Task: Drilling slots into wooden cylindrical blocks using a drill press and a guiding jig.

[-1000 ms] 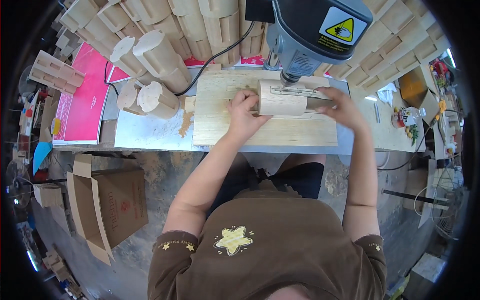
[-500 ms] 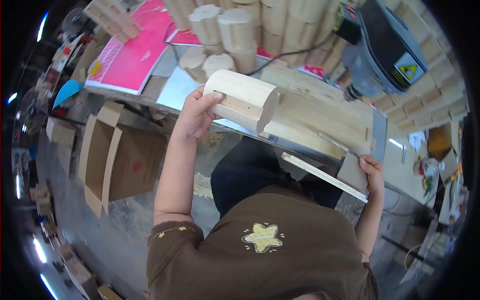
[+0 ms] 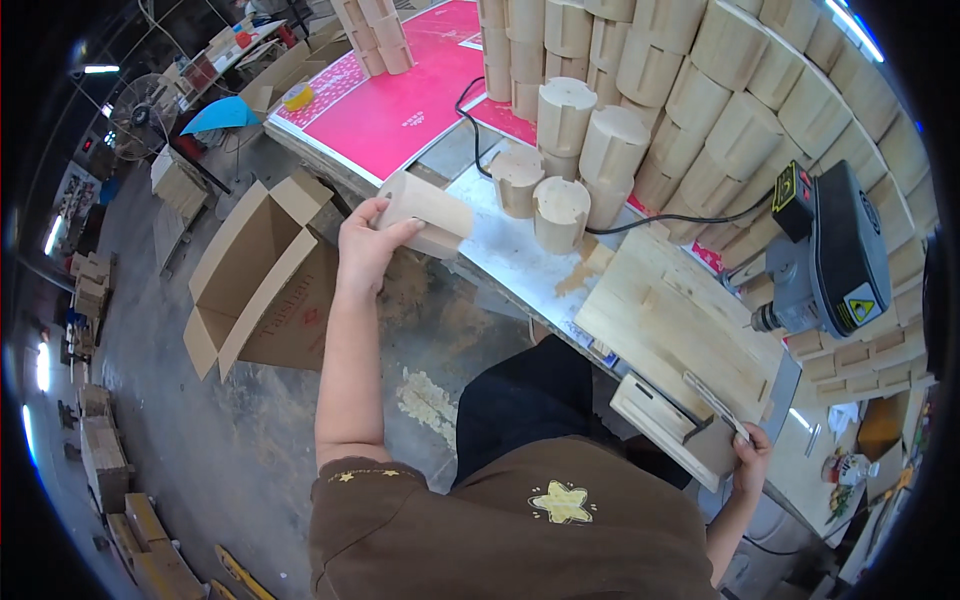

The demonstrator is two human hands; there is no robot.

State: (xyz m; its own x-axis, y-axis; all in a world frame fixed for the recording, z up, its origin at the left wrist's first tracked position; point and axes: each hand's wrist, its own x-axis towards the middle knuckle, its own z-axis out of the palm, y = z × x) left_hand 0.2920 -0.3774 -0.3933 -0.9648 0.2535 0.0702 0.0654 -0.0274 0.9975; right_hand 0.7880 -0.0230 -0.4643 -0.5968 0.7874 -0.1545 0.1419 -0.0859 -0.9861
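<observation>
My left hand (image 3: 368, 245) grips a pale wooden cylinder (image 3: 432, 208) by its left end, thumb on its side. The cylinder is held out over the near edge of the workbench (image 3: 520, 285), above the floor side and right of an open cardboard box. At the right, my right hand (image 3: 752, 456) is closed on the lower end of a thin stick-like piece (image 3: 712, 400), whose exact kind I cannot make out. That piece lies across a flat wooden board (image 3: 680, 310). Beside the right hand, a wooden jig-like panel with a slot (image 3: 665, 420) juts from the bench's near side.
A drill press (image 3: 835, 250) with a black cable stands over the board's right end. Several grooved wooden cylinders (image 3: 560, 215) stand on the bench, with tall stacks (image 3: 720, 130) behind. A pink sheet (image 3: 400, 90) covers the far left. An open cardboard box (image 3: 265, 285) sits at lower left.
My left hand has carried the cylinder left, away from the board to the bench's edge. The view has turned leftward. My right hand still grips the stick-like piece.
</observation>
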